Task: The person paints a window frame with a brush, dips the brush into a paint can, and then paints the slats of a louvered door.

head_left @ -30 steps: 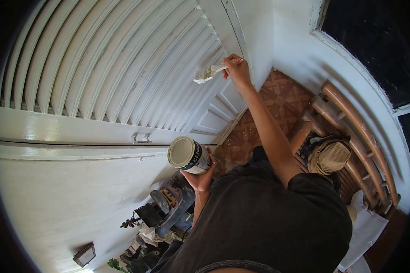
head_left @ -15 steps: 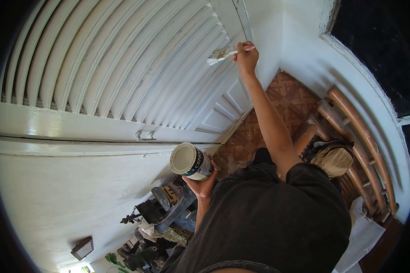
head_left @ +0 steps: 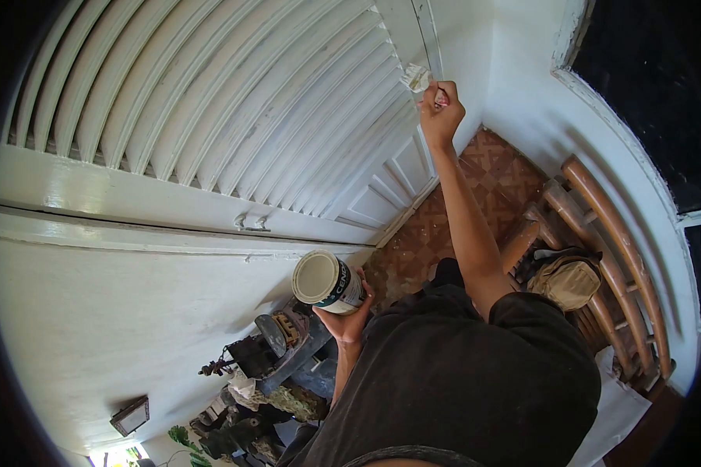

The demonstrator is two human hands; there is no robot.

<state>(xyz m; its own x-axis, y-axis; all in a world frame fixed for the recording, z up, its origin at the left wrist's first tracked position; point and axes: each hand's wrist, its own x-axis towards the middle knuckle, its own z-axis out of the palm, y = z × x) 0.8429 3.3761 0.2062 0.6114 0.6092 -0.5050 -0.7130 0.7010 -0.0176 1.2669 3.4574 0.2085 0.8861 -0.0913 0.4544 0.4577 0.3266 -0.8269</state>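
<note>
My left hand [head_left: 344, 321] is wrapped around the lower part of a paint can [head_left: 327, 282] with a dark label and a pale round top, held near my waist. With my arm stretched forward, my right hand [head_left: 442, 113] is closed on a paintbrush [head_left: 417, 78]. Its bristles are coated in white paint and overlap the side frame of a white louvered door [head_left: 304, 101], near the ends of the slats. The brush handle is mostly hidden in my fingers. Grey streaks show on several slats.
A wooden bench [head_left: 615, 233] with a tan bag [head_left: 566, 282] on it stands at the right. Brown patterned tiles [head_left: 487, 171] cover the floor. Dark clutter [head_left: 276, 354] lies at the lower left, below a small wall frame [head_left: 130, 416]. A metal handle [head_left: 251, 224] sticks out from the door.
My right hand has shifted slightly right, and the brush has turned from pointing left to pointing up and left, toward the door's side frame. My left hand still holds the can.
</note>
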